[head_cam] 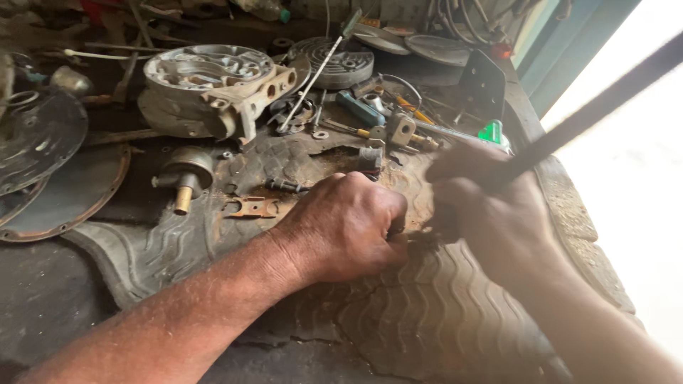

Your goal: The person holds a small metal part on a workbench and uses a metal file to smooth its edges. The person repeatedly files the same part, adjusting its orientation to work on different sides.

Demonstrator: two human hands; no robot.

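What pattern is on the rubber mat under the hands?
Wavy raised ridges, brownish-grey, on the rubber mat under the left hand and right hand. Head view.

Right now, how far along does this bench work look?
Already apart: a round metal housing and loose bolts lie on the worn rubber mat. In hand: the left hand pins a small hidden part while the right hand works a long dark tool. What is left cannot be told.

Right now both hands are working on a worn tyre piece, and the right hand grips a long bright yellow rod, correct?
Not quite. In the head view the rod in the right hand is dark, not bright yellow. Both hands, the left hand included, do work on the worn tyre piece.
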